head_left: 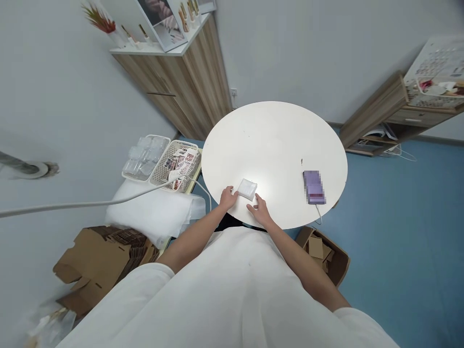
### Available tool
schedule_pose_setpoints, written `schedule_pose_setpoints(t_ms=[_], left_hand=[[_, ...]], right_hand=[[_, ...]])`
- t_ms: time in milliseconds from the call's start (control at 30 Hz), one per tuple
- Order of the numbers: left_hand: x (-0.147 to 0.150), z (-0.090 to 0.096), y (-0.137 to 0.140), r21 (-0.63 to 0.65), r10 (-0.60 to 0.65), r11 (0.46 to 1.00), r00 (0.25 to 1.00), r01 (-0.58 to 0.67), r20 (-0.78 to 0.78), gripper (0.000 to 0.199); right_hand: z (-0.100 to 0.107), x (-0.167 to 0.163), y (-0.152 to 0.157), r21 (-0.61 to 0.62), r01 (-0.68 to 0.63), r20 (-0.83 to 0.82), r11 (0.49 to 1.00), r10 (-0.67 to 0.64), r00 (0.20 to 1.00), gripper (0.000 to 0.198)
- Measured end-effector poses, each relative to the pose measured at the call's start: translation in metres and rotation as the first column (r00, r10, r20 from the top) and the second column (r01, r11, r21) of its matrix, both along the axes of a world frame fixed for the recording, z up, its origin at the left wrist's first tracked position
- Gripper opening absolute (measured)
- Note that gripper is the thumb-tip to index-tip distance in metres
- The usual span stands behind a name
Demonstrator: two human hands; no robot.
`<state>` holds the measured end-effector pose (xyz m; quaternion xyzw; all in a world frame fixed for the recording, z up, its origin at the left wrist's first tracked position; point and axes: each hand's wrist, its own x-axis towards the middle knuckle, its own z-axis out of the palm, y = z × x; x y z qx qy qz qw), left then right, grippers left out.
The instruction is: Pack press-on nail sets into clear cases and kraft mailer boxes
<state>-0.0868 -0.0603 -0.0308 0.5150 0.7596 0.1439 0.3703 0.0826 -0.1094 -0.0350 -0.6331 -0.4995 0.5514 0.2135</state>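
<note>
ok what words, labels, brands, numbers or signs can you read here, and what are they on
No text is readable.
Purple item: pixelated, unreadable.
Cards in the lattice basket: any print is too small.
White packet: no lettering visible.
Board at upper right: details too small.

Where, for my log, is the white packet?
In the head view, the white packet lies on the near side of the round table, between the left hand and right hand.
</note>
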Motion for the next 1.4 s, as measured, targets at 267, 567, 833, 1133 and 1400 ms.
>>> schedule_pose_setpoints(t_ms=[267, 567, 833, 1133, 1400], left_hand=[[-0.002, 0.004, 0.003, -0.045, 0.029, 0.999, 0.998, -0.027, 0.050, 0.035], [0.005, -0.005, 0.008, 0.062, -0.098, 0.994, 0.986, 0.090, 0.137, 0.029], [-0.006, -0.021, 0.014, 0.061, -0.045, 0.998, 0.938, 0.026, 0.344, 0.027], [-0.064, -0.023, 0.053, 0.085, 0.047, 0.993, 0.919, -0.087, 0.392, 0.033], [-0.112, -0.019, 0.083, 0.108, 0.187, 0.962, 0.890, -0.252, 0.416, 0.039]], right_hand=[[0.008, 0.000, 0.007, -0.110, 0.144, -0.057, 0.983, -0.151, 0.987, 0.067], [0.005, -0.014, 0.019, 0.023, 0.030, 0.050, 0.999, -0.031, 0.998, 0.059], [0.002, -0.028, 0.030, 0.009, 0.158, 0.121, 0.987, -0.158, 0.980, 0.055], [0.010, -0.088, 0.085, -0.040, 0.143, 0.082, 0.989, -0.139, 0.987, 0.053], [0.008, -0.148, 0.135, -0.027, 0.091, 0.022, 0.996, -0.090, 0.996, 0.051]])
